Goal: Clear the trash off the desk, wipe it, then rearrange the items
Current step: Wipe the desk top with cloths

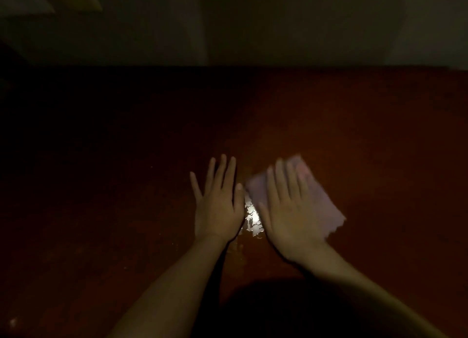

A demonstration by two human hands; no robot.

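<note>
Head camera: dim reddish desk, glinting wet patch.
Right hand flat on pale cloth; left hand, at its 9 o'clock, spread.

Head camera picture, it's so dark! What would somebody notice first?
First the shiny wet patch glinting in the middle of the dark reddish desk, between the two hands. The right hand presses flat on a pale cloth just right of it, and the left hand lies flat on the desk on its other side.
</note>
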